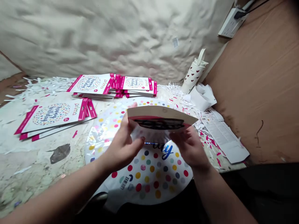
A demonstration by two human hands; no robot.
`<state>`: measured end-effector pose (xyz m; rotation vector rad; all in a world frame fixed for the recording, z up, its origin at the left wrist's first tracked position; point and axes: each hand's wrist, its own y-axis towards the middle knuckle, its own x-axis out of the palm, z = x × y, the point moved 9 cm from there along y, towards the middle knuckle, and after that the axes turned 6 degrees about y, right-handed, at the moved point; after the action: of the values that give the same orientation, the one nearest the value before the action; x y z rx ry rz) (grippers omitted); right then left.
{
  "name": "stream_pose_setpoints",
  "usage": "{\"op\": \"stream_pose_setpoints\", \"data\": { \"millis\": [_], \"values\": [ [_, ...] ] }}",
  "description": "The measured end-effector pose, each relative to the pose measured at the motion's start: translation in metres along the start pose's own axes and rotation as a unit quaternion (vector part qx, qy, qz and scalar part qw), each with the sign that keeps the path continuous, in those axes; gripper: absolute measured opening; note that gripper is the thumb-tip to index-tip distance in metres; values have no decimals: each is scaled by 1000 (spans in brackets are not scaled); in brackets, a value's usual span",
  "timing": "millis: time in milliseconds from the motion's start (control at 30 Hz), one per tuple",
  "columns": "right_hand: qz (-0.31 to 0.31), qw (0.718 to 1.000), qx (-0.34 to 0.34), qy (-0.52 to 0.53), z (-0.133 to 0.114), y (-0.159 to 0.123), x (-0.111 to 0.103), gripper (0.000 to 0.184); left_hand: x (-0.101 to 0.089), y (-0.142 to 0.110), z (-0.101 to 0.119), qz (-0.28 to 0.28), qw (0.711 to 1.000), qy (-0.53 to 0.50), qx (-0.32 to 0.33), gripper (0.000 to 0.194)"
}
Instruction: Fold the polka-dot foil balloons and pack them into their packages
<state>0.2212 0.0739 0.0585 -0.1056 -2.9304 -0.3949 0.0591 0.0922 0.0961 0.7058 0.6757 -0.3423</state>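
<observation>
Left hand (127,148), right hand (191,147) pinch bowed packet (161,112) above dotted balloon (151,177); seemingly opening step; next move likely calls for steady grip

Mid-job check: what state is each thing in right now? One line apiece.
Left hand: gripping the card packet
Right hand: gripping its other side
Card packet: held up, seemingly bowed open, inside blurred
Dotted balloon: spread out beneath the hands
Printed packs: stacked, overlapping
Bottle: lid on, handle raised
Power strip: plug inserted
Paper scraps: strewn on the table
</observation>
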Motion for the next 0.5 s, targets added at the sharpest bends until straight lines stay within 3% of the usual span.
{"op": "stream_pose_setpoints", "data": {
  "millis": [100, 267, 500],
  "values": [
    [-24, 999, -27, 0, 2, 1, 12, 38, 2, -4, -11, 25, 992, -113, -46, 56],
    [-57, 997, -25, -42, 3, 2, 21, 40, -2, -4, -20, 35, 978, -188, -88, 59],
    [-46, 999, -14, -25, -21, 12, 15, 36, -4, -13, -32, 29, 908, -360, -211, 42]
  ]
}}
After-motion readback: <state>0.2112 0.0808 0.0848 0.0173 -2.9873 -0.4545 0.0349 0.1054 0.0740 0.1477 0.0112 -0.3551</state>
